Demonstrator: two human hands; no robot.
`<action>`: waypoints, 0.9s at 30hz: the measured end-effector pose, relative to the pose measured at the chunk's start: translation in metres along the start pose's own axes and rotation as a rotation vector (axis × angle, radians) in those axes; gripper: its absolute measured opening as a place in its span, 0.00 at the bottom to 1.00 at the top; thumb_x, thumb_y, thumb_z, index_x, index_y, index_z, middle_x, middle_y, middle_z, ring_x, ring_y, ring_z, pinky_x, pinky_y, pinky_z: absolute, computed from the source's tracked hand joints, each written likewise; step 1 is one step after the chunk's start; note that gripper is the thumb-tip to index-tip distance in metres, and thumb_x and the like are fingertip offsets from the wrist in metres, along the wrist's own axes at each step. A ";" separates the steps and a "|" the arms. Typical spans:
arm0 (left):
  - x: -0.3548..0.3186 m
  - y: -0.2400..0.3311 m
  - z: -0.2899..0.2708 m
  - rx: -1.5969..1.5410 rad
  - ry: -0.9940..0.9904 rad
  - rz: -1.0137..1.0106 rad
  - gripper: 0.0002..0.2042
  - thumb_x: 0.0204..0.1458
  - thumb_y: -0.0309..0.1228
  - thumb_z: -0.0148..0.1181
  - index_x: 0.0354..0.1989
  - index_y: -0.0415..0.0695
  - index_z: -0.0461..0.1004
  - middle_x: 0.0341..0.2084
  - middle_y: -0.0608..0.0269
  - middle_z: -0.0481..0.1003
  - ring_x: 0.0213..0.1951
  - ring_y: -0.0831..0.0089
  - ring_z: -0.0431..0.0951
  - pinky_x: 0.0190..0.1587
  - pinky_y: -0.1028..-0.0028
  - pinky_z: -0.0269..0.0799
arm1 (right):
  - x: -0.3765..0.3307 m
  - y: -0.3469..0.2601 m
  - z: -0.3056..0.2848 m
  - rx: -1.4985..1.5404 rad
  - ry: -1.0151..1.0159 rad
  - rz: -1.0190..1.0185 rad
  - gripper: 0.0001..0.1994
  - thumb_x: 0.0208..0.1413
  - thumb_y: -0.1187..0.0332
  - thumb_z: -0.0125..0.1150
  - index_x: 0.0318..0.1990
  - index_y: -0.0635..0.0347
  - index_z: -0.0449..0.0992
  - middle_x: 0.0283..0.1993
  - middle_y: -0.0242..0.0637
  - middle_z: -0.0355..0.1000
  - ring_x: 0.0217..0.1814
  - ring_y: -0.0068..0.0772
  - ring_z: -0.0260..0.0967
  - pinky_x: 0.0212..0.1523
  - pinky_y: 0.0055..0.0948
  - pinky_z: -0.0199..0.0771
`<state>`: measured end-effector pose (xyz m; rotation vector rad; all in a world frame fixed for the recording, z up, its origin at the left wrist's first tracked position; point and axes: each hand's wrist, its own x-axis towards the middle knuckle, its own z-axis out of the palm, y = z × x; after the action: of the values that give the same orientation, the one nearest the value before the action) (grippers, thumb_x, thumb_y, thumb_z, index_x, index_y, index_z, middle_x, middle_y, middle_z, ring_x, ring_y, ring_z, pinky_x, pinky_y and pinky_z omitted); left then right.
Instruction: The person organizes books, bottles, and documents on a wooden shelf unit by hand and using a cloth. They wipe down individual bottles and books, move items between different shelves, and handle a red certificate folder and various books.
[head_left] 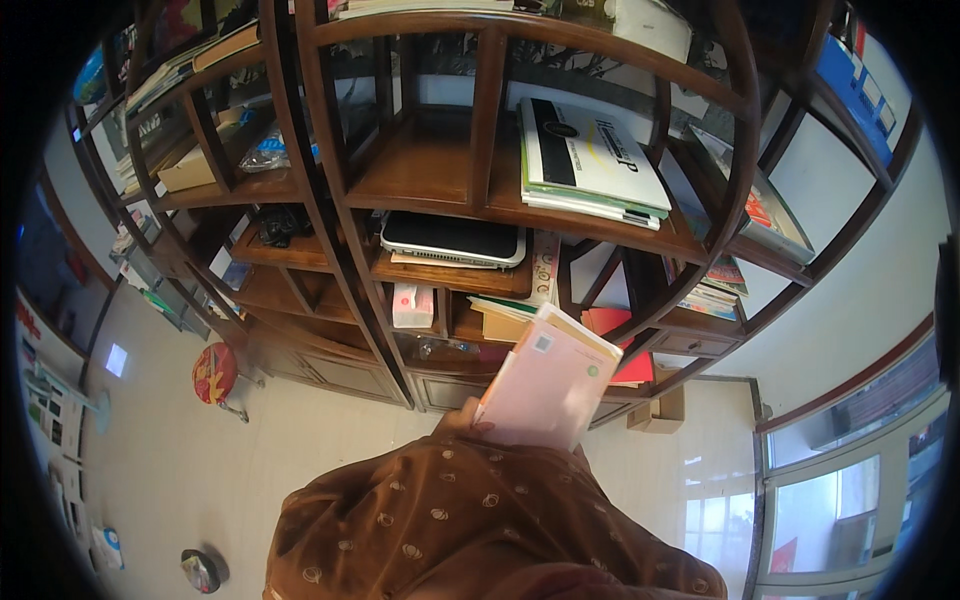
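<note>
My left hand (461, 418) grips the left edge of a pale pink booklet (545, 385), its fingers wrapped around the lower left corner. The booklet stands tilted in front of my chest, with a small square code and a round green mark on its cover. Orange and white sheet edges show along its side, so it may be a stack. My right hand is hidden behind the booklet and my brown patterned sleeve. Just past the booklet, a lower shelf holds yellow and green folders (505, 318), and red papers (632, 368) lie beside it.
A dark wooden shelf unit (487, 120) rises ahead. It carries a stack of large white folders (590, 155), a black-topped device (455, 240) and a tissue box (412, 306). A red stool (214, 373) stands at left, a cardboard box (658, 411) on the floor at right.
</note>
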<state>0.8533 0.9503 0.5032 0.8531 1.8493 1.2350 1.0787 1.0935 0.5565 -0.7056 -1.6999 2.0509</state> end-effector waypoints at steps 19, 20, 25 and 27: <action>-0.033 0.209 -0.111 -0.035 0.698 1.016 0.20 0.57 0.30 0.60 0.54 0.34 0.63 0.39 0.51 0.75 0.40 0.68 0.76 0.44 0.69 0.73 | 0.063 -0.229 0.054 -0.144 -0.219 -0.744 0.21 0.61 0.72 0.56 0.59 0.70 0.62 0.53 0.40 0.71 0.55 0.25 0.69 0.56 0.28 0.68; -0.045 0.224 -0.112 -0.100 0.645 0.975 0.20 0.58 0.31 0.60 0.54 0.34 0.64 0.41 0.52 0.74 0.42 0.70 0.74 0.47 0.70 0.71 | 0.065 -0.235 0.058 -0.131 -0.221 -0.754 0.21 0.61 0.72 0.56 0.59 0.70 0.62 0.53 0.40 0.71 0.54 0.25 0.69 0.56 0.28 0.68; -0.056 0.263 -0.144 -0.206 0.550 0.963 0.19 0.59 0.33 0.59 0.53 0.35 0.64 0.42 0.57 0.73 0.43 0.74 0.73 0.48 0.72 0.70 | 0.069 -0.276 0.084 -0.052 -0.277 -0.816 0.20 0.61 0.71 0.55 0.58 0.71 0.61 0.53 0.42 0.71 0.54 0.25 0.69 0.57 0.28 0.66; -0.063 0.275 -0.156 -0.235 0.486 0.925 0.19 0.59 0.31 0.59 0.55 0.37 0.63 0.46 0.61 0.72 0.47 0.79 0.71 0.52 0.74 0.69 | 0.072 -0.285 0.094 -0.029 -0.286 -0.841 0.20 0.61 0.70 0.55 0.58 0.71 0.62 0.53 0.43 0.72 0.53 0.25 0.69 0.56 0.28 0.67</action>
<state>0.7852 0.9139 0.8165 1.4381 1.6115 2.3447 0.9582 1.1166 0.8400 0.2995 -1.7487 1.5499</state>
